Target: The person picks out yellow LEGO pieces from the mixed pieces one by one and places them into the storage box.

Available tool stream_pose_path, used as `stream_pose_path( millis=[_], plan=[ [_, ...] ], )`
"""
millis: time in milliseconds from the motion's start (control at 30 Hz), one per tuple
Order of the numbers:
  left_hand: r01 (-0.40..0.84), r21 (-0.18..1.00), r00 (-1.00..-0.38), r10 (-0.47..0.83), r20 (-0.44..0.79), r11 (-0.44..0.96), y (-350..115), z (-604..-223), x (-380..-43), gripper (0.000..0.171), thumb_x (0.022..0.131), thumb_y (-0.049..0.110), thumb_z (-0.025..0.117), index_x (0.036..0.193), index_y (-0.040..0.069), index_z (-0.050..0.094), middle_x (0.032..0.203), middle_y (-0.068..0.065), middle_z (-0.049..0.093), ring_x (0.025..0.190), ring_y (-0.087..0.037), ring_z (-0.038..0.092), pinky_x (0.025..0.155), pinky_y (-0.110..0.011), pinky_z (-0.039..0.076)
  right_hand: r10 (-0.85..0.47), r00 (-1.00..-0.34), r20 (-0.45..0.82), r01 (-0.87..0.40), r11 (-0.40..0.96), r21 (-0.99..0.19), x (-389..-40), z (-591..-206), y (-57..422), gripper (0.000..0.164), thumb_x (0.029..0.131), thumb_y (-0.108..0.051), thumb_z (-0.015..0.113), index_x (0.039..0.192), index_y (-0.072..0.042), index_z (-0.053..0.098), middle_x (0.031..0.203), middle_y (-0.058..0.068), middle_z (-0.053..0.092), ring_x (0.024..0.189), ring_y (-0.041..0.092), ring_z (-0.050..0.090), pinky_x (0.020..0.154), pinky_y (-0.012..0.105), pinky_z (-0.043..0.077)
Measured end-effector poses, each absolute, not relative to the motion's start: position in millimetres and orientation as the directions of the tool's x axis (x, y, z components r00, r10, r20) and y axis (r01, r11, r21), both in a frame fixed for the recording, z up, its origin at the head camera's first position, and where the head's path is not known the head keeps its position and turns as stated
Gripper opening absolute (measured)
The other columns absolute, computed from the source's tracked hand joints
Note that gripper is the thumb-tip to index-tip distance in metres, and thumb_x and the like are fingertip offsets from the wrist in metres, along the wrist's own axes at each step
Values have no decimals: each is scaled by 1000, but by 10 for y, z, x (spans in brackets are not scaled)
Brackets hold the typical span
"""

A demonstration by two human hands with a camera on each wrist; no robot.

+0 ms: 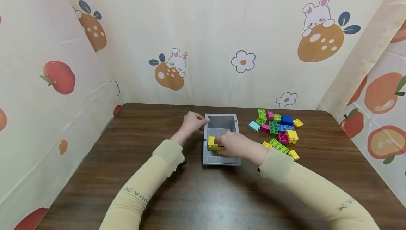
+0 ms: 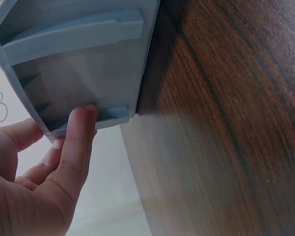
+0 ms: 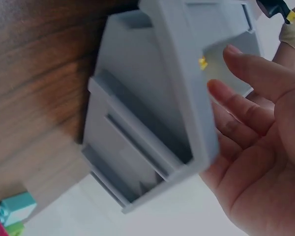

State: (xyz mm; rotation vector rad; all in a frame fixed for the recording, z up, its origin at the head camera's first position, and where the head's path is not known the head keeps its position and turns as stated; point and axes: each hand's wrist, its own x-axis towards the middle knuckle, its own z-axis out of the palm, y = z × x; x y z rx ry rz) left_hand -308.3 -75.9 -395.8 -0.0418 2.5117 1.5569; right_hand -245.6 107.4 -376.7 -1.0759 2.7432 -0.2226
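A grey plastic box (image 1: 222, 163) stands on the table with its top open. My left hand (image 1: 192, 122) pinches its far left rim, thumb on the edge; in the left wrist view two fingers (image 2: 78, 132) lie against the ribbed outer wall. My right hand (image 1: 233, 144) reaches over the right rim into the box. In the right wrist view its thumb and fingers stand apart, with nothing between them. A yellow toy brick (image 1: 211, 143) sits inside the box beside the right fingertips, and more yellow under that hand is partly hidden.
Right of the box lies a loose group of toy bricks: a blue brick (image 1: 287, 120), a dark green brick (image 1: 273, 128), a lime brick (image 1: 279, 146), a light blue brick (image 1: 254, 126) and several others. A printed curtain (image 1: 209, 22) hangs behind the brown table (image 1: 142, 131).
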Motion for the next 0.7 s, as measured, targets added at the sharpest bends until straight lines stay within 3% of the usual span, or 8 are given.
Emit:
stream_pose_path(
  millis=[333,700],
  plan=[
    [-129,879,-982,64,-177,458,-754,-3947,-3075,28,87,27,68,97,1,70,84,-11,66,66,-19,67,73,-41,59,-682,-724,-103,-656,727,-203,-2407,-3527,1128,31,83,-21,73,111,-8,67,108,8,69,93,18,66,81,35,57],
    [-133,889,-981,67,-180,438,-759,-3954,-3075,26,87,27,69,94,2,70,88,-13,66,73,-24,68,76,-43,58,-628,-778,-20,-614,766,-189,-2366,-3253,1282,35,82,-26,74,114,-16,66,114,5,67,99,21,66,75,32,59]
  ],
)
